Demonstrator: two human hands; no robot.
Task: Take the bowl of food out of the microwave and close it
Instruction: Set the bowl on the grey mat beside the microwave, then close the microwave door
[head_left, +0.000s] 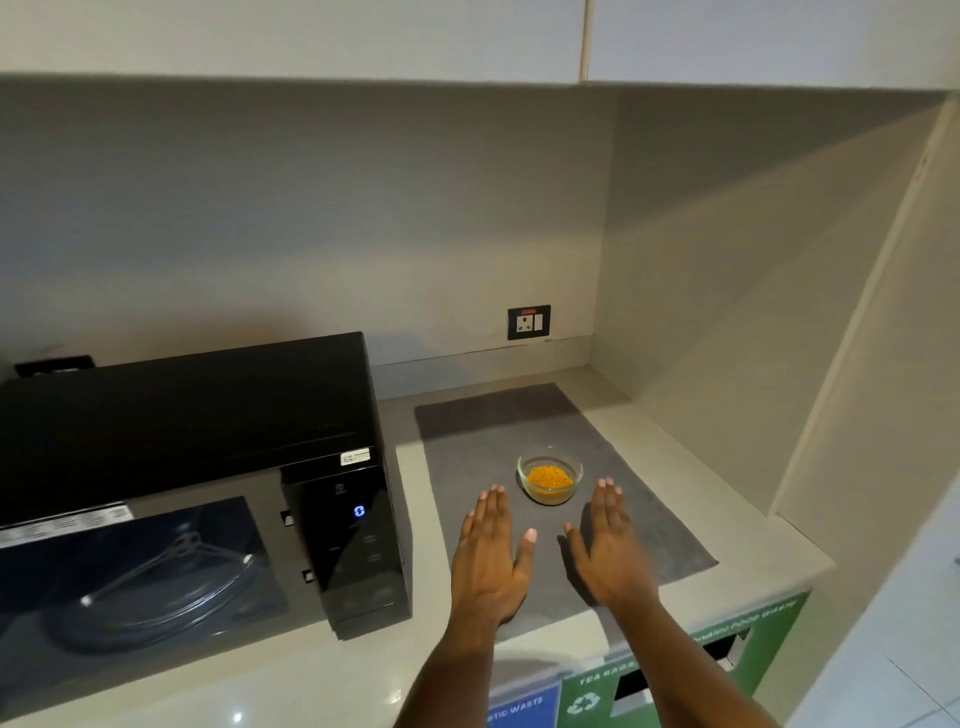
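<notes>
Bowl (549, 479): clear, holds orange food; sits on the grey mat (649, 525), right of the microwave (208, 467).
Left hand (491, 561): flat, fingers spread, holds nothing, just near the bowl.
Right hand (610, 545): the same.
Microwave inside: only the glass plate (156, 597) shows; the door looks open.
Risk: a hand could bump the bowl and spill food.

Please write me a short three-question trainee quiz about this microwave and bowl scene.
1. True or false: the bowl of food sits on the grey mat.
2. The microwave door is: A) shut, B) open, C) missing.
3. What does either the left hand or the right hand hold?

Key: 1 true. 2 B, the turntable inside is visible. 3 nothing; both are open and flat, near the bowl but apart from it.
</notes>
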